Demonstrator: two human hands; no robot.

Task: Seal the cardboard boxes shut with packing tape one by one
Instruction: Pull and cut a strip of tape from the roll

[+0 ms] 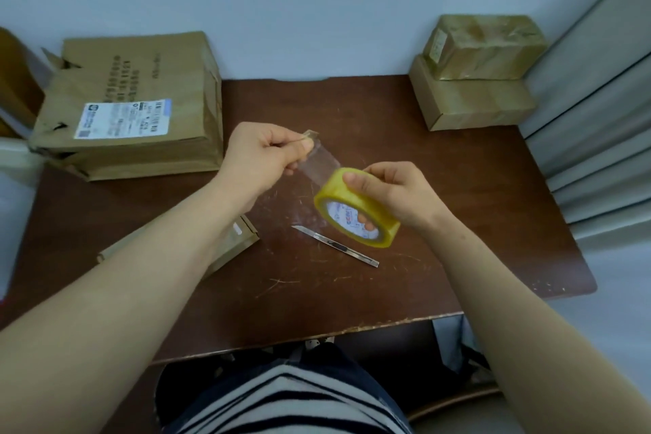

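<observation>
Left hand (264, 151) pinches tape end (310, 134); right hand (398, 194) grips tape roll (355, 211) above tabletop (458, 222); small box (243, 238) under left forearm; judgement: draw strip taut, untwisted, box-length before knife (334, 245).

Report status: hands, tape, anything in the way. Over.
Left hand pinches the tape end, right hand grips the tape roll. Short strip pulled out, on no box yet. Knife lies on the table beneath the roll; nothing blocks.
</observation>
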